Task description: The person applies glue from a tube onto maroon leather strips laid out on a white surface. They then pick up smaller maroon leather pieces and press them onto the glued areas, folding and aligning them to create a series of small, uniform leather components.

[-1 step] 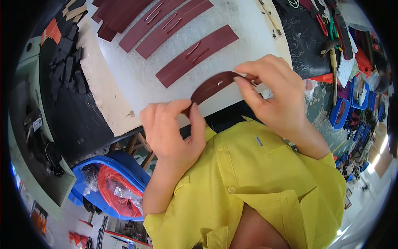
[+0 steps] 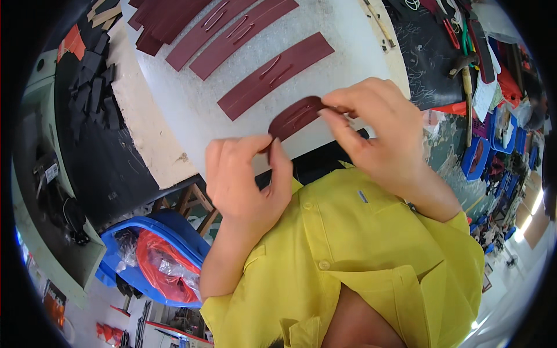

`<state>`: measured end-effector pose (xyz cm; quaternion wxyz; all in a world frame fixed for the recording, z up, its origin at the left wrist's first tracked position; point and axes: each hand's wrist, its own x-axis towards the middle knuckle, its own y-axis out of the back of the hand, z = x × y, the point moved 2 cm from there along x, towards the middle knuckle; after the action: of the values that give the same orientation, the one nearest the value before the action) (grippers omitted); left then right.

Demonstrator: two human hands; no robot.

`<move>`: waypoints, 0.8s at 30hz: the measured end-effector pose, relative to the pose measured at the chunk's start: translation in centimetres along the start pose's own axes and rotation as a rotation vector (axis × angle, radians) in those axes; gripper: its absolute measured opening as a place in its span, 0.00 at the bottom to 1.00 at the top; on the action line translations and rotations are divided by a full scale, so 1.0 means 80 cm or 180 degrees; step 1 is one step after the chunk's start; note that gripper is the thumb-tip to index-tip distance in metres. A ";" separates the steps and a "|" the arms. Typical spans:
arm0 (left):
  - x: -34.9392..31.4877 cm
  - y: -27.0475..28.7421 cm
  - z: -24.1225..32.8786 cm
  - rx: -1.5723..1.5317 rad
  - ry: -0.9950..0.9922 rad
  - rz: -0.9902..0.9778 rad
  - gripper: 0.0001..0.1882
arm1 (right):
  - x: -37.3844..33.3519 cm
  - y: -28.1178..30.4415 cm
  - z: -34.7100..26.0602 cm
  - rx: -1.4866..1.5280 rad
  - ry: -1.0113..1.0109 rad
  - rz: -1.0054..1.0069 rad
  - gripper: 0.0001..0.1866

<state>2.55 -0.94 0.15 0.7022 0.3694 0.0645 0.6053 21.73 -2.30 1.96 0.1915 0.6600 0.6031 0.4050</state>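
Observation:
A dark maroon strip [image 2: 295, 118], seemingly leather, is bent into an arch between my two hands, just off the near edge of the pale board. My left hand [image 2: 241, 180] pinches its left end between thumb and fingers. At the other end, the thumb and fingers of my right hand [image 2: 377, 130] close on it. Two slits show in the middle of its curve. Just beyond lies a similar flat strip [image 2: 243, 101] with two raised slits. Two more slit strips [image 2: 212, 64] rest farther back, beside overlapping maroon strips [image 2: 168, 20].
The strips lie on a pale board [image 2: 174, 110]. Black pieces [image 2: 96, 87] are heaped at the left. A hammer [image 2: 466, 87] and other tools lie at the right. A blue bin [image 2: 159, 223] holding red and clear plastic stands below the table on my left.
My hands have come slightly closer together. The held strip bows more sharply, and the bright gap in its middle now shows as two slits. The strips on the board stay put.

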 end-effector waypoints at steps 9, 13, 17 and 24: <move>0.006 -0.012 -0.005 0.0305 -0.0699 -0.0045 0.19 | -0.020 -0.004 0.017 0.0023 0.0721 -0.0297 0.27; 0.003 -0.014 -0.009 0.0351 -0.0771 -0.0160 0.20 | -0.020 -0.009 0.021 -0.0171 0.0850 -0.0482 0.30; 0.003 -0.016 -0.010 0.0250 -0.0753 -0.0157 0.22 | -0.021 -0.012 0.021 -0.0253 0.0942 -0.0639 0.32; 0.003 -0.021 -0.010 0.0300 -0.0835 -0.0116 0.22 | -0.024 -0.017 0.024 -0.0356 0.0951 -0.0616 0.32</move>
<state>3.53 -0.33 -1.35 0.6973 0.4766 0.0073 0.5353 22.45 -3.39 -0.78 0.1742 0.5197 0.6620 0.5112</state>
